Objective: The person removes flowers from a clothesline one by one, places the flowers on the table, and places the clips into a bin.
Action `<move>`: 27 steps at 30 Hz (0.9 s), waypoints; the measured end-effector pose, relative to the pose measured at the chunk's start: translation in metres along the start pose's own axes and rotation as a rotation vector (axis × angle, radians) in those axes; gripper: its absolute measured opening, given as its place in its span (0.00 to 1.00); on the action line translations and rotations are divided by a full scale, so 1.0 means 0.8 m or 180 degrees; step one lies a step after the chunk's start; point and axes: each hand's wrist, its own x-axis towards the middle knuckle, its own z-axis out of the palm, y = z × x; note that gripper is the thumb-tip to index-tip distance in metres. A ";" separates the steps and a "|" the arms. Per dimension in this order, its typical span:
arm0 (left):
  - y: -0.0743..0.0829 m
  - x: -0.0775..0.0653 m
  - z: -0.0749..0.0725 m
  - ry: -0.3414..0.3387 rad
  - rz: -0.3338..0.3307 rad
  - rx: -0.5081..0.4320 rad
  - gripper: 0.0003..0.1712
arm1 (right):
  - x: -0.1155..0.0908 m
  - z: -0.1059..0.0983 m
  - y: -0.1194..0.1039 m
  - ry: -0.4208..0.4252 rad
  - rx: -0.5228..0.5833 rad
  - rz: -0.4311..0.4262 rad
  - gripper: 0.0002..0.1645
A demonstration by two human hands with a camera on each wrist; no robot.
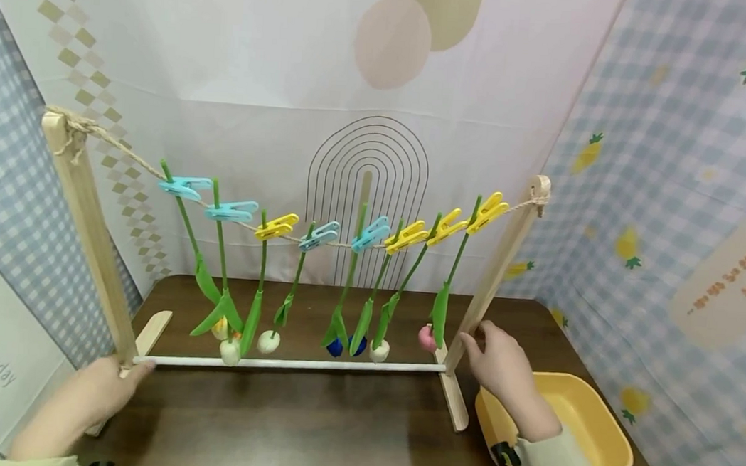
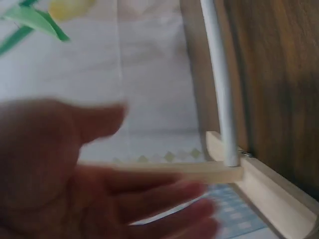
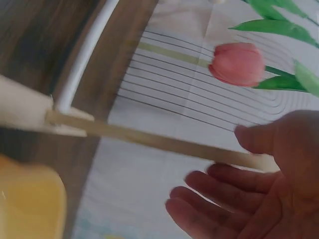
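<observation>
A wooden stand has a left post [image 1: 94, 230], a right post [image 1: 506, 255] and a white rod [image 1: 333, 367] joining them low down. A rope [image 1: 128, 152] sags between the post tops. Blue clothespins [image 1: 232, 211] and yellow clothespins [image 1: 406, 237] clip several artificial tulips to it, heads down. My left hand [image 1: 90, 395] is at the foot of the left post, fingers extended alongside it and thumb apart. Beside the lower right post is my right hand [image 1: 504, 366], its fingers loosely stretched and the thumb on the other side. The pink tulip [image 3: 238, 64] hangs nearest to it.
A yellow basin [image 1: 598, 425] stands on the brown table [image 1: 310, 429] at the right, partly under my right forearm. The stand's right foot [image 1: 454, 402] reaches forward next to it. Patterned cloth [image 1: 262, 48] hangs behind and along both sides.
</observation>
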 end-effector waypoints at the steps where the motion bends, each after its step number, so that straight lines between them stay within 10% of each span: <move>1: 0.007 -0.004 0.004 -0.0138 0.0061 0.0011 0.47 | -0.004 -0.007 0.000 0.0008 -0.0097 -0.0052 0.18; 8: 0.074 -0.025 0.024 -0.0833 0.0713 -0.0583 0.44 | -0.018 -0.054 -0.005 0.0096 -0.0303 -0.0604 0.23; 16: 0.151 -0.029 0.032 -0.1387 0.1495 -0.1110 0.37 | -0.011 -0.101 -0.023 0.0689 -0.0196 -0.1957 0.26; 27: 0.259 -0.010 0.055 -0.0746 0.2008 -0.1526 0.49 | 0.015 -0.163 -0.068 0.1477 0.0034 -0.3047 0.31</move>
